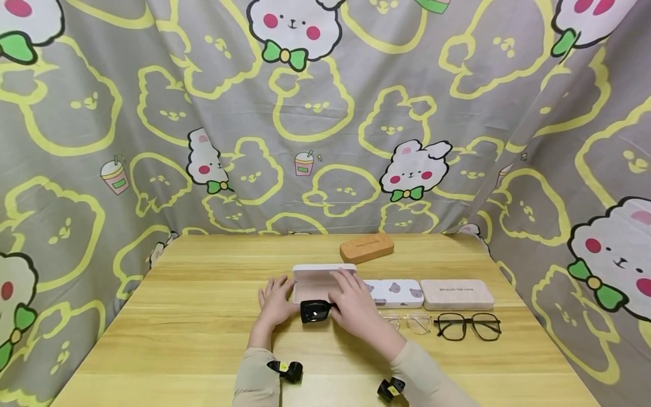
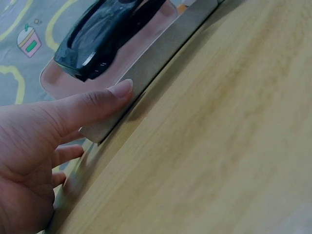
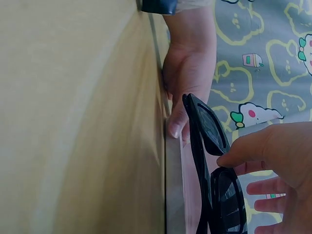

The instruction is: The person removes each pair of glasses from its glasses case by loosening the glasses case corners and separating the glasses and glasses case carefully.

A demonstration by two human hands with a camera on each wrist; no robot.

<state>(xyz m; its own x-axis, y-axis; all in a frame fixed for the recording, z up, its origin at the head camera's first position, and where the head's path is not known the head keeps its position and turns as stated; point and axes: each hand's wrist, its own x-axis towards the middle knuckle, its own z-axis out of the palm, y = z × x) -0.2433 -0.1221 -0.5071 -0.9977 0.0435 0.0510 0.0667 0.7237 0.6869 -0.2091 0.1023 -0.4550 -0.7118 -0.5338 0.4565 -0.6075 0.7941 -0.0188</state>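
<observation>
Black sunglasses (image 1: 315, 311) hang over an open glasses case (image 1: 308, 291) with a pink lining, lenses toward me. My right hand (image 1: 353, 299) holds them; in the right wrist view its thumb lies at the bridge of the sunglasses (image 3: 228, 200). My left hand (image 1: 277, 302) grips the left end of the case. In the left wrist view its thumb (image 2: 109, 97) presses the case's front wall (image 2: 165, 48), with the other fingers around the end. The case's lid stands raised at the back. Part of the sunglasses is hidden by my right hand in the head view.
To the right lie a white bear-patterned case (image 1: 395, 293) and a pale pink case (image 1: 456, 294), both closed. Clear-framed glasses (image 1: 418, 323) and black-framed glasses (image 1: 468, 327) lie before them. Behind is a closed orange-brown case (image 1: 367, 247). A patterned curtain (image 1: 325, 130) surrounds the wooden table (image 1: 168, 339).
</observation>
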